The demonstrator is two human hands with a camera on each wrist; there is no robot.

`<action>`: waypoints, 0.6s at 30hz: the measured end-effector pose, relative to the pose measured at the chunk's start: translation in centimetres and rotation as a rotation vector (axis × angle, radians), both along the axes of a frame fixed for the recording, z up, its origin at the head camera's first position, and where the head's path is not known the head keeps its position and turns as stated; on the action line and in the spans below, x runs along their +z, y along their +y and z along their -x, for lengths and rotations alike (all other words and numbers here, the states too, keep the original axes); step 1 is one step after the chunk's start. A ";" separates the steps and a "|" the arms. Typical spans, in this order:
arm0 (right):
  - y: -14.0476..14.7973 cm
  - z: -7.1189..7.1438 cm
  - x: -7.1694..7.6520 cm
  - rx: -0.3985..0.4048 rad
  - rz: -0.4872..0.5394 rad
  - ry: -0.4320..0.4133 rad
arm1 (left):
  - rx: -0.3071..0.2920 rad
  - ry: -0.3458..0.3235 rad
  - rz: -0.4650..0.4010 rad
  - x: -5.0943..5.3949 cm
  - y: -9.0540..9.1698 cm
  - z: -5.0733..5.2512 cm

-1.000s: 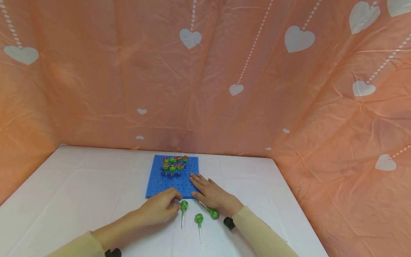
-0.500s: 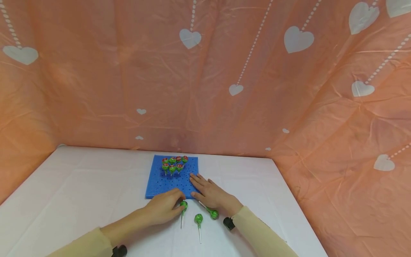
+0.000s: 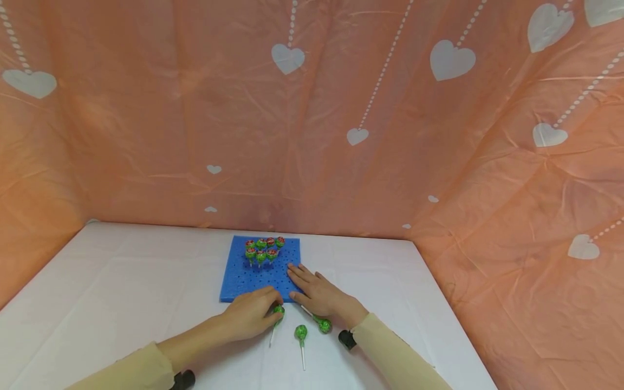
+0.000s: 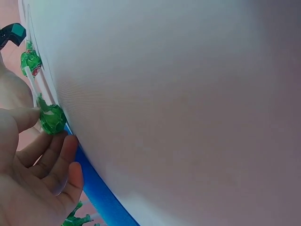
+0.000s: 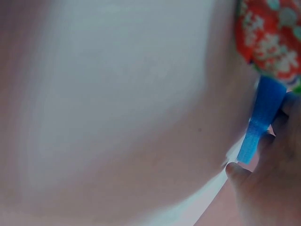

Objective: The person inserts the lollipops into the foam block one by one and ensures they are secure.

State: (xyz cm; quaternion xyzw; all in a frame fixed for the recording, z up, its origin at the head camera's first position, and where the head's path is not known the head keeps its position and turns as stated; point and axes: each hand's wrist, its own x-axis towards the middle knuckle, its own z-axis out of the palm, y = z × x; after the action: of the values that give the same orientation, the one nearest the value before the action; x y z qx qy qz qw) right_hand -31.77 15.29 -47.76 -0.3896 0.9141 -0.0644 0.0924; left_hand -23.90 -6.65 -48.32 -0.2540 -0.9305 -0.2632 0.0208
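At lower centre of the head frame, the left hand [image 3: 251,316] pinches 1 green lollipop [image 3: 279,309] by its head, thumb against fingers; its stick points down-left, away from the blue board [image 3: 239,280] above. The right hand [image 3: 323,296], farther off, rests spread on the board's edge, gripping nothing.

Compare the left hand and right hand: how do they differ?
The left hand pinches a lollipop; the right hand, fingers straight, rests on the board. The left hand is by the board's near edge, the right hand over its right edge. Both are bare and come out of beige sleeves.
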 end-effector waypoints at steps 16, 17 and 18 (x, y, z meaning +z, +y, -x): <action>-0.1 0.0 0.0 -0.004 -0.010 0.000 | -0.024 -0.103 -0.103 0.0 -0.1 0.3; -0.1 0.0 0.0 -0.005 -0.009 0.001 | -0.024 -0.106 -0.110 0.0 -0.1 0.3; -0.1 0.0 -0.1 -0.005 -0.007 0.004 | -0.027 -0.109 -0.121 0.0 -0.1 0.3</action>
State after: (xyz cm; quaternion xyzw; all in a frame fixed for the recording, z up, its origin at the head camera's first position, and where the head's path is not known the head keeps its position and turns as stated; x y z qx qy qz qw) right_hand -31.78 15.22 -47.83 -0.3873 0.9154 -0.0606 0.0921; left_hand -24.24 -6.73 -48.34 -0.2499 -0.9092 -0.3325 -0.0183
